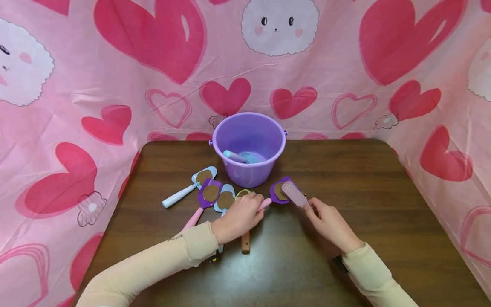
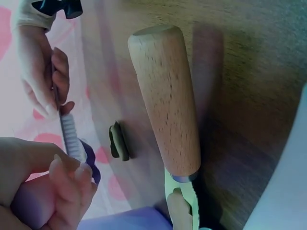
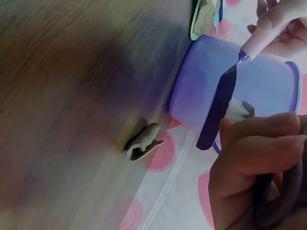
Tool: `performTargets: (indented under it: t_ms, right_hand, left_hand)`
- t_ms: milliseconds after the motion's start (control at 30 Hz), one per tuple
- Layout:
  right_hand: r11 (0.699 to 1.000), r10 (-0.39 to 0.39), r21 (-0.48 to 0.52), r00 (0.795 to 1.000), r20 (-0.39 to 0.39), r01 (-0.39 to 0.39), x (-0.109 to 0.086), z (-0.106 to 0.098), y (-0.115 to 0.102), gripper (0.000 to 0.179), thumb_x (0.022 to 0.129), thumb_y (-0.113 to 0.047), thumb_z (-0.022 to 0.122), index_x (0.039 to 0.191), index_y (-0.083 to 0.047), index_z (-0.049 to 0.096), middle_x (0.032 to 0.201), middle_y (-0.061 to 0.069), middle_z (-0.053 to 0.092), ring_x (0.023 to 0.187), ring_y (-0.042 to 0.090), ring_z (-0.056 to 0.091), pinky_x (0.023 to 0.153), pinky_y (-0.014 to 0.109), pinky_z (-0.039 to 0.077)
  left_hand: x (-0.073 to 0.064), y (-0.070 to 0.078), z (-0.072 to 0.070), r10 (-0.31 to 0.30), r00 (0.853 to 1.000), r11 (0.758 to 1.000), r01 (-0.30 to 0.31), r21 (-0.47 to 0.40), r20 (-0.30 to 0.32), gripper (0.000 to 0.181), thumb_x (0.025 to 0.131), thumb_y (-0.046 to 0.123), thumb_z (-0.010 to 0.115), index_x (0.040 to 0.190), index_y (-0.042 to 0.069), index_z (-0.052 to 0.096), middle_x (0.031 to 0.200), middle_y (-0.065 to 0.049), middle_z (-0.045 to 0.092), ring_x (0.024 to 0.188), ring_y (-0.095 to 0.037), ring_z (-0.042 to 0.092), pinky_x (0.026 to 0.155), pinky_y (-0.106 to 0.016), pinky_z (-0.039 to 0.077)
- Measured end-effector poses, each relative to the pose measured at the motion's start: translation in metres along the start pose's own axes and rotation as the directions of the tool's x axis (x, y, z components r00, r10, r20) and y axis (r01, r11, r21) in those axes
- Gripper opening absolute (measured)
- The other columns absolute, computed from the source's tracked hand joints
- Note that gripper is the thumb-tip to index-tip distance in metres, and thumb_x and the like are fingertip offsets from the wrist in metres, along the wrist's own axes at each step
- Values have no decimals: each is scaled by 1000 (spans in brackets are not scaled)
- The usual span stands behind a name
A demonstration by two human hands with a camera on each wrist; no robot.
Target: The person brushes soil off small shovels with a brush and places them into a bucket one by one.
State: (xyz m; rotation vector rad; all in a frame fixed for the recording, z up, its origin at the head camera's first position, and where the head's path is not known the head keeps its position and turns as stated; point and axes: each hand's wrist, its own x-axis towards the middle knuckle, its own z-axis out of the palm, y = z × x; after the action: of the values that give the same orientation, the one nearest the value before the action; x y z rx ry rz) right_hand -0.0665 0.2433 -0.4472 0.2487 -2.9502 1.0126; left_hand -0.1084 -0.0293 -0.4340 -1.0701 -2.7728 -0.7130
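My left hand (image 1: 241,216) grips the pink handle of a small purple toy shovel (image 1: 277,197), held above the table. A brown patch covers part of its blade. My right hand (image 1: 333,225) pinches a pale pink scrub brush (image 1: 294,195), whose white bristles (image 2: 72,136) face the blade and overlap the patch in the head view. Under and beside the left forearm lie more toy shovels with brown patches: a second purple one (image 1: 210,192), a light blue one (image 1: 225,200), and a green one with a wooden handle (image 2: 165,100), partly hidden by the hand.
Behind the hands stands a purple bucket (image 1: 249,175) with a blue shovel (image 1: 235,157) inside. Another light blue shovel (image 1: 180,196) lies left of it. A curled greenish-brown piece (image 3: 143,142) rests on the wooden table (image 1: 383,183). Pink heart-print cloth (image 1: 330,64) hangs around the table.
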Motion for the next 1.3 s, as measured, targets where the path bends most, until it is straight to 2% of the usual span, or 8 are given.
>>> performTargets:
  t_ms: [333,533,700,1067,1300]
  right_hand:
    - [996,-86,-2,996,21,86,5,6,-10,21,104,-21,64,85,-13,59,66,-9,42,55,5,39,51,25,33]
    - [992,-121,-40,992,21,122,8,11,-12,21,102,-19,68,84,-13,61,65,-10,43,54,5,39,51,25,34]
    - [991,-110,-77,994,-11,109,9,9,-11,21,100,-17,70,82,-11,62,65,-8,46,55,8,41,52,26,35]
    - [994,-76,-83,995,-64,71,8,5,-12,27,102,-17,67,77,-10,59,62,-7,41,54,9,38,51,27,33]
    - [987,-139,-94,989,-49,134,8,6,-20,22,100,-15,70,81,-9,60,64,-8,43,54,8,39,51,26,34]
  left_hand:
    - [1,-1,1,27,997,996,-20,92,-78,14,88,12,79,86,8,65,72,-3,57,65,-26,63,55,-43,54]
    - [2,1,1,23,995,996,-15,84,-100,16,89,12,80,85,6,65,72,-5,58,64,-28,63,55,-45,54]
    - [2,2,-1,38,995,998,-33,54,-94,16,91,10,78,84,6,65,73,-6,58,65,-28,63,56,-43,54]
    - [3,3,-2,67,995,998,-67,13,-70,17,92,6,76,81,7,64,71,-3,55,65,-24,63,59,-39,56]
    - [5,2,-3,72,994,997,-69,46,-80,20,90,8,79,78,8,63,67,-2,53,62,-24,62,59,-41,55]
